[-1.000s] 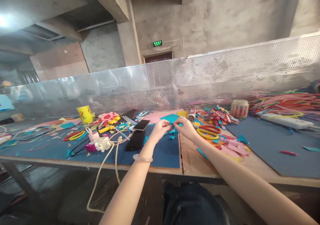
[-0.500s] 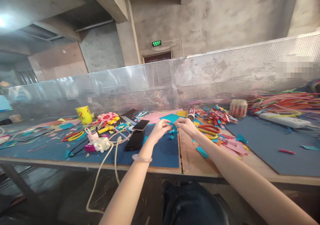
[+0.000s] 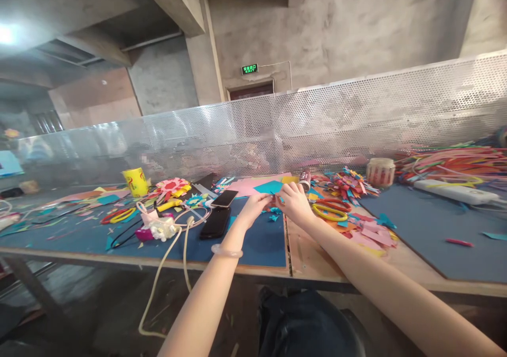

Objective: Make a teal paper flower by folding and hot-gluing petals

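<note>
Just right of the black phone [image 3: 215, 223], the left hand [image 3: 253, 207] and right hand [image 3: 295, 203] meet above the surface [image 3: 257, 243], each pinching the small paper piece [image 3: 275, 199] to steady it from both sides; scissors [image 3: 327, 210] lie nearby

I see bare concrete walls [image 3: 336, 24], a green exit sign [image 3: 249, 69], and a perforated metal screen [image 3: 356, 119] behind my desk [image 3: 265, 249].

The teal paper [image 3: 269, 187] lies just beyond the left hand [image 3: 253, 209], and a dark blue mat [image 3: 257, 243] lies under that hand. Left of it are a black phone [image 3: 214, 223] and a yellow cup [image 3: 134, 181] with red print. Right of the right hand [image 3: 295, 205] are yellow-and-red scissors [image 3: 328, 209].
</note>
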Tool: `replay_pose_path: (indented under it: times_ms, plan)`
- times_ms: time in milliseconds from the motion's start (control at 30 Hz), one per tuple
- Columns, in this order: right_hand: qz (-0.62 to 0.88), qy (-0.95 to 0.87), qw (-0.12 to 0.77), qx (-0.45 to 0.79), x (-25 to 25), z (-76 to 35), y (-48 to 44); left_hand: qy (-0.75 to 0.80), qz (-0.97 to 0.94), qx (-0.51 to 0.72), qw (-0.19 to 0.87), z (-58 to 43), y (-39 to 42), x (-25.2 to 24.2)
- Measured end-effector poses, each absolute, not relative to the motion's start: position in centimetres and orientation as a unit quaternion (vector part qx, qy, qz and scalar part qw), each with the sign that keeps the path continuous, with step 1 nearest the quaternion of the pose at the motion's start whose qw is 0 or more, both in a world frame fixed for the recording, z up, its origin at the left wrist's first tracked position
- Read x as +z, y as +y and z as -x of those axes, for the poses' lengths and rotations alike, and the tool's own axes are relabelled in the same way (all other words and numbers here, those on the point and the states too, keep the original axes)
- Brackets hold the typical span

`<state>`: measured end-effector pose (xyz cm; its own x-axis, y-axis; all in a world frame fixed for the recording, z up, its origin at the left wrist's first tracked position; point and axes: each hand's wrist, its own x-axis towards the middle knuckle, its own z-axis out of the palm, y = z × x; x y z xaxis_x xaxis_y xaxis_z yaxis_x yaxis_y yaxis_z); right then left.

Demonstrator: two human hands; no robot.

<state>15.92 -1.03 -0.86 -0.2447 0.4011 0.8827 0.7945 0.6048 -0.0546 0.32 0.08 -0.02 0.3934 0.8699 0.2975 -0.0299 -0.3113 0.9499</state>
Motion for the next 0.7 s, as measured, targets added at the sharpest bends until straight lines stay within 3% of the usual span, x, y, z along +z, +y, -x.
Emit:
replay_pose_path:
  times_ms: [333,500,700]
  plan:
    - [0.382,-0.774,0.418,-0.282,-1.0,-15.0,-2.2,0.259,-0.624,0.497,0.545,0.1,0.2,0.0]
    - [0.383,-0.778,0.458,-0.197,-1.0,-14.5,-2.5,0.274,-0.6,0.521,0.543,0.5,1.0,-0.5]
    - [0.369,-0.732,0.57,-0.056,-0.3,-15.2,-1.9,0.312,-0.611,0.511,0.519,0.2,0.9,-0.5]
